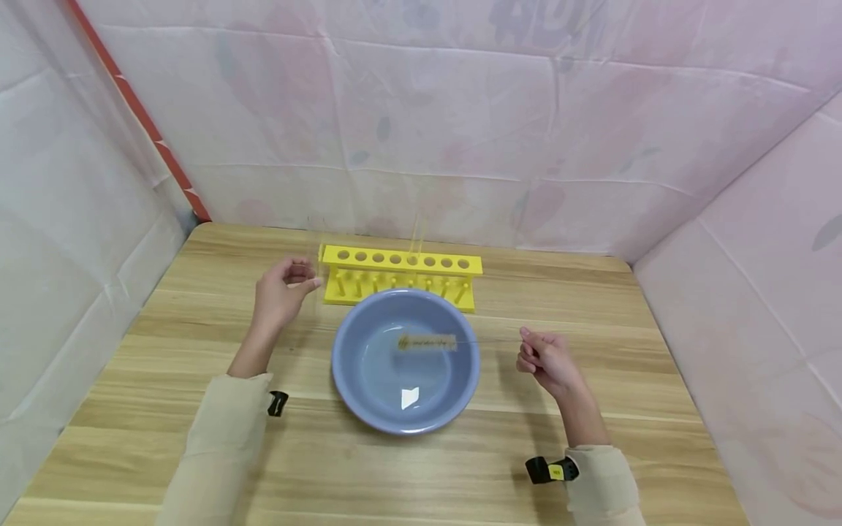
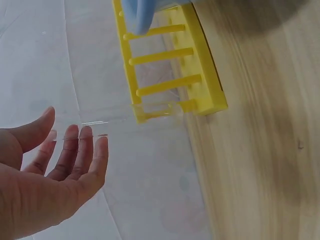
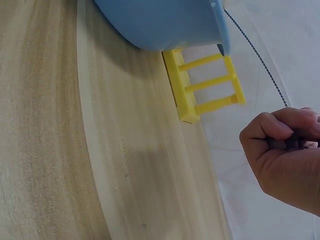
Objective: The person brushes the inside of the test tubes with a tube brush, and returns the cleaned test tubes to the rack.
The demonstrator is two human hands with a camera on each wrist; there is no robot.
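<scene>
Beside the rack's left end, my left hand [image 1: 279,294] holds a clear test tube [image 2: 160,111] upright between thumb and fingers; its outline is faint in the head view. My right hand [image 1: 551,359] pinches the thin twisted wire handle [image 3: 256,52] of a test tube brush. The brush's bristle head [image 1: 427,342] lies level above the blue basin [image 1: 340,365], pointing left. Water with a bright reflection shows inside the basin. Behind it stands a yellow test tube rack [image 1: 403,269], its lower front partly hidden by the basin rim.
A second clear test tube [image 1: 417,237] stands in a hole near the rack's middle. The wooden table [image 1: 421,482] is bordered by pale printed cloth walls [image 1: 447,131] at the back and both sides. The basin sits close against the rack's front.
</scene>
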